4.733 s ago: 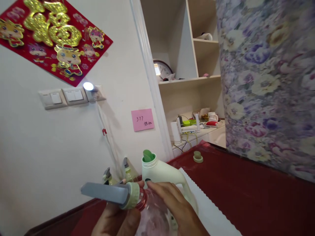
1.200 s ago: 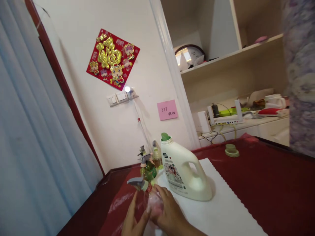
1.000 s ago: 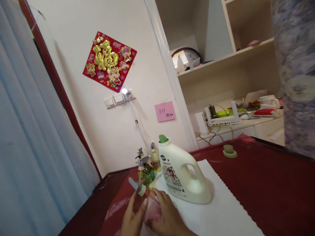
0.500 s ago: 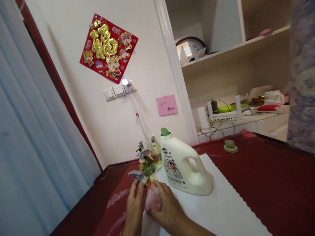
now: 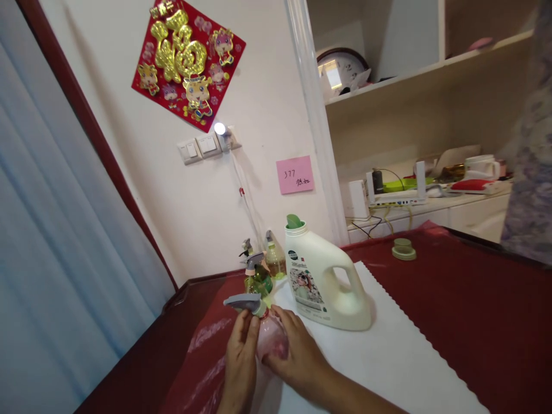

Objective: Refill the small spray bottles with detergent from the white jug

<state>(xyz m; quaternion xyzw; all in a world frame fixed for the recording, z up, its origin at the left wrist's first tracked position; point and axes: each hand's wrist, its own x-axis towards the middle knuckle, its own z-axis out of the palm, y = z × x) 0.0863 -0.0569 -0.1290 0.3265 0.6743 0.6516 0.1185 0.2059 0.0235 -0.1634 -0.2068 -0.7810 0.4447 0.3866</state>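
A pink see-through spray bottle (image 5: 272, 340) with a grey trigger head (image 5: 244, 301) is between my two hands, tilted slightly. My right hand (image 5: 299, 353) is wrapped round the bottle's body from the right. Just under the trigger head, my left hand (image 5: 242, 351) grips near the neck, thumb and fingers closed. The pale collar of the head meets the red neck; how tightly it sits I cannot tell. Beyond the hands stands a large pale green detergent jug (image 5: 330, 287), its mouth uncapped with a green spout inside.
Several other spray bottles (image 5: 257, 279) stand behind, near the wall. A white sheet (image 5: 388, 339) lies on the dark red table cover (image 5: 466, 310). A green cap (image 5: 403, 250) rests at the right back. A router (image 5: 397, 195) sits on the shelf unit.
The grey trigger head has come over the bottle's neck, its collar now against the red ring. My hands stay on the bottle. The head view has shifted slightly.
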